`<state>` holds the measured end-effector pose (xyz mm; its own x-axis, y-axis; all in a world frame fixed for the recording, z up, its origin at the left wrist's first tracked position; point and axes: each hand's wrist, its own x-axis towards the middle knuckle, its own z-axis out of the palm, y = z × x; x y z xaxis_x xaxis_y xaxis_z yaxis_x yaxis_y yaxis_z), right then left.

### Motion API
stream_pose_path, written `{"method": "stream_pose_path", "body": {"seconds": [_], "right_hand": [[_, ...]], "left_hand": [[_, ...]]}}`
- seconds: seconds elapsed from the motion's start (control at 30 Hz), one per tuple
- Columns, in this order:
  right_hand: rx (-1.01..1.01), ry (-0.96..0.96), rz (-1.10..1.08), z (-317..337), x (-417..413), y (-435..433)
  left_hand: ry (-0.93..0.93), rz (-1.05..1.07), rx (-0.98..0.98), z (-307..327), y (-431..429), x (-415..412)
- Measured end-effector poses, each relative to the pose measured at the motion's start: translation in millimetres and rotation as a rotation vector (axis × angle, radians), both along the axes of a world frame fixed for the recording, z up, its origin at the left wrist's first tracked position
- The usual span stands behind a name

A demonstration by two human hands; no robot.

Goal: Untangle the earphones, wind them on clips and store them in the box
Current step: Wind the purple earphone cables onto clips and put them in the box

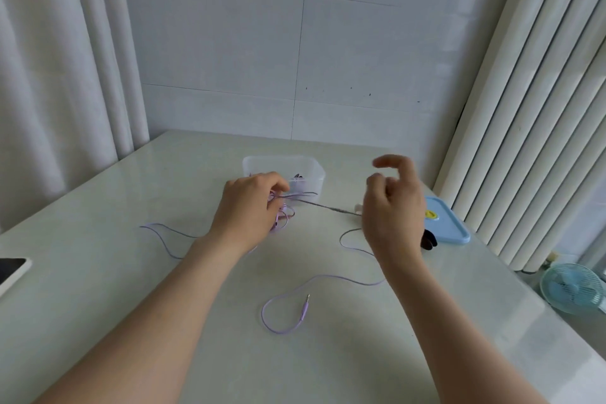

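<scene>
Pale glossy table (131, 289) against a tiled wall, curtains on both sides. The left hand (249, 207) is low, just in front of the clear box (314, 170), fingers curled round the purple knot of the earphones (286, 212). One strand (328, 207) runs taut across to the right hand (393, 207), which is raised, back towards the camera, forefinger up, the others loosely bent. Whether it actually pinches that strand I can't tell; the grip is hidden. The plug (305, 307) lies free on a slack loop nearer the front. Untangling, early on, I'd say. Best to pin the knot, draw the strand out gently without yanking, and feed the plug end back through. A dark clip (429, 239) waits beside the blue lid (449, 226).
</scene>
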<state>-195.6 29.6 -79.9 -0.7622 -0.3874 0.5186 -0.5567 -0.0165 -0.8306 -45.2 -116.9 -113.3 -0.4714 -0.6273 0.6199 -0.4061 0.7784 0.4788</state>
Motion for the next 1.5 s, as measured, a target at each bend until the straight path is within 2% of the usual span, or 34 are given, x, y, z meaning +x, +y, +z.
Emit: {"method": "stream_pose_path", "body": {"seconds": [0.13, 0.23, 0.37, 0.47, 0.57, 0.67, 0.77, 0.9, 1.1, 1.2, 1.4, 1.5], "right_hand": [[0.504, 0.389, -0.004, -17, -1, -8], [0.801, 0.519, 0.039, -30, 0, -9], [0.842, 0.551, 0.079, -30, 3, -10], [0.896, 0.540, 0.017, -27, 1, -9], [0.978, 0.642, -0.067, -26, -3, -6], [1.046, 0.731, -0.018, -26, -2, -6], [1.033, 0.755, 0.073, -32, -3, -10], [1.008, 0.669, 0.149, -35, -1, -12], [0.898, 0.616, 0.322, -43, 7, -22], [0.806, 0.622, 0.329, -45, 8, -29], [0.858, 0.620, 0.234, -47, 3, -31], [0.704, 0.454, 0.196, -40, 1, -26]], "left_hand": [[-0.015, 0.100, 0.014, 5, 4, 0], [0.010, 0.102, 0.088, 6, 4, 0], [0.071, 0.121, 0.155, 6, -1, 1], [0.110, 0.164, 0.224, 11, 2, 1], [0.069, 0.087, 0.409, 16, 7, 0], [-0.024, 0.018, 0.490, 16, 11, 0], [-0.094, -0.025, 0.491, 15, 9, 1], [-0.161, -0.057, 0.460, 10, 3, 3], [-0.103, -0.033, 0.370, 1, -9, 3], [-0.098, -0.006, 0.359, -1, -12, 4], [-0.097, 0.039, 0.405, 3, -10, 2], [-0.141, 0.058, 0.408, 8, -9, 4]]}}
